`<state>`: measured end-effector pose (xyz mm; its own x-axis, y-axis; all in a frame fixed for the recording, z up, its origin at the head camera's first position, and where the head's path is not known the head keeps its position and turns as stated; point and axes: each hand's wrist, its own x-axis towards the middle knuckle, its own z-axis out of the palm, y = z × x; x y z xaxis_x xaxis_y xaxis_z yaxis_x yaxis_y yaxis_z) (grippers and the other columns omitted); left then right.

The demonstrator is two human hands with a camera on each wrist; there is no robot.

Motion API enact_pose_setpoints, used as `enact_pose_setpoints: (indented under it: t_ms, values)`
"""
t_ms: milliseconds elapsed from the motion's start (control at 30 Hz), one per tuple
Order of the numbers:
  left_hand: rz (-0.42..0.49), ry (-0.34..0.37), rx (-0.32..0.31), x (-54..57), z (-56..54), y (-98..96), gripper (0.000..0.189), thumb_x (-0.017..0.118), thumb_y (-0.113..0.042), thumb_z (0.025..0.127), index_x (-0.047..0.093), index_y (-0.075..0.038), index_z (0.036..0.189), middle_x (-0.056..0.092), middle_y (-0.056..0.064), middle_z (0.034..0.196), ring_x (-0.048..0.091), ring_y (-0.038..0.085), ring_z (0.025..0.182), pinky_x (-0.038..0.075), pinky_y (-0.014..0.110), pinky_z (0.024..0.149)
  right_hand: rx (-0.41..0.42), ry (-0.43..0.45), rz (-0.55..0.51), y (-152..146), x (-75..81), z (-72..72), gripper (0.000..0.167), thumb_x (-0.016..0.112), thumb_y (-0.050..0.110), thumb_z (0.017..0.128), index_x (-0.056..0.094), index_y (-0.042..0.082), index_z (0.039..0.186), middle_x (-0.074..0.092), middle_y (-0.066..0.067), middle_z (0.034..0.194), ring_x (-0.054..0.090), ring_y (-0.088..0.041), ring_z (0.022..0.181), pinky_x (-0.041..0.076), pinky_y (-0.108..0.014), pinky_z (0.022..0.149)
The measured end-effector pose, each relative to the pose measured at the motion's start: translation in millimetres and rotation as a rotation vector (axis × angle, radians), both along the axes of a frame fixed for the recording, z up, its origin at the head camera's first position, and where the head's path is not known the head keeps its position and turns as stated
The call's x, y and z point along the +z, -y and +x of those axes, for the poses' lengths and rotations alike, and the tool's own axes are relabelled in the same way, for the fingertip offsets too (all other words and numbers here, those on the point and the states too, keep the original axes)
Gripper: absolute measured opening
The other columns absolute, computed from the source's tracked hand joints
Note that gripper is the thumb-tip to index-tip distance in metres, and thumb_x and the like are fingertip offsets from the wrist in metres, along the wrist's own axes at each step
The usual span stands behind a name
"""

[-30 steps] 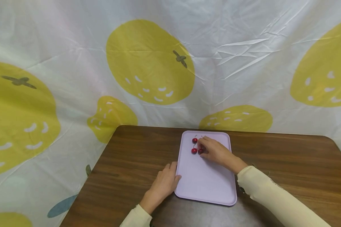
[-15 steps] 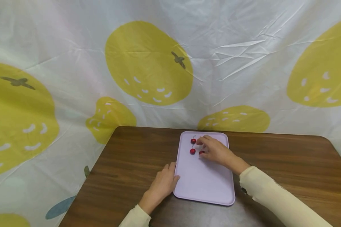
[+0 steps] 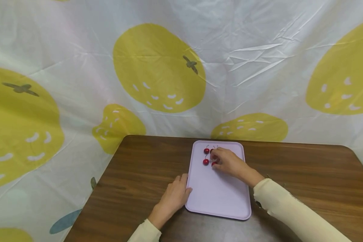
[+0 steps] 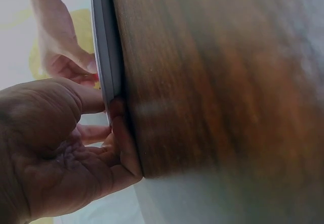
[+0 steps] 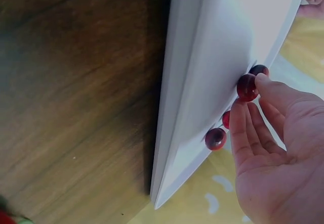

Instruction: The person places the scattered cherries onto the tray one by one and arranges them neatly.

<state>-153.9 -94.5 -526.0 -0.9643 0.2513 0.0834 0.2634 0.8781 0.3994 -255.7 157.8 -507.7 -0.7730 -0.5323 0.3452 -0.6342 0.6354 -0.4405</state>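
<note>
A lilac tray [image 3: 220, 198] lies on the table, and several red cherries with stems are near its far end. My left hand [image 3: 173, 195] grips the tray's left edge, thumb on the rim and fingers curled beneath, as the left wrist view shows. My right hand [image 3: 229, 164] reaches over the tray from the right. Its thumb and fingertips pinch a dark red cherry [image 5: 247, 87] low over the tray. Just left of it sits another cherry [image 3: 206, 162]. Farther back stands a cherry [image 3: 206, 151], and beside that a cherry [image 3: 212, 151] is partly hidden by my fingers.
The brown wooden table [image 3: 133, 174] extends on both sides of the tray. Behind it hangs a white curtain [image 3: 87, 77] with yellow fruit prints. A red and green thing [image 5: 7, 219], cut off and unclear, shows in the right wrist view's corner.
The right hand's fingers spread a little half a second ago, and now they are closer together around the cherry. The left hand and tray have stayed in place.
</note>
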Motion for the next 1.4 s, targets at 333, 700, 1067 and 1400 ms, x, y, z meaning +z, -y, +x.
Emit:
enact_pose_setpoints:
  t_ms: [333,700,1067,1400]
  values:
    - [0.011,0.029,0.0,0.5,0.7,-2.5,0.044,0.072,-0.021,0.101,0.057,-0.001,0.137,0.068,0.022,0.116,0.074,0.044,0.098,0.061,0.054,0.085,-0.021,-0.026,0.016,-2,-1.6,-0.5,0.025,0.087,0.0,0.079,0.067,0.007,0.093,0.068,-0.007,0.09,0.069,-0.021,0.085,0.057,-0.039,0.081]
    - [-0.003,0.009,0.003,3.0,2.1,-2.5,0.043,0.073,-0.019,0.1,0.057,-0.001,0.135,0.068,0.021,0.112,0.073,0.044,0.093,0.06,0.055,0.083,-0.073,-0.023,0.027,-17,12.7,9.5,0.028,0.084,0.006,0.084,0.072,0.005,0.109,0.073,-0.009,0.103,0.071,-0.026,0.096,0.059,-0.045,0.088]
    - [0.001,0.031,0.013,2.1,-0.4,-2.4,0.043,0.072,-0.021,0.101,0.056,-0.001,0.135,0.068,0.021,0.114,0.073,0.043,0.095,0.061,0.055,0.084,-0.279,-0.008,0.059,-73,36.5,46.2,0.037,0.052,0.047,0.11,0.071,0.017,0.122,0.071,-0.005,0.119,0.07,-0.026,0.108,0.057,-0.051,0.09]
    - [0.019,0.056,0.03,0.4,-1.4,-2.4,0.046,0.072,-0.022,0.101,0.056,-0.002,0.139,0.068,0.022,0.117,0.072,0.047,0.099,0.06,0.058,0.086,-0.414,0.058,0.075,-122,43.1,83.2,0.047,0.046,0.055,0.11,0.068,0.016,0.125,0.072,-0.005,0.118,0.07,-0.025,0.102,0.056,-0.052,0.081]
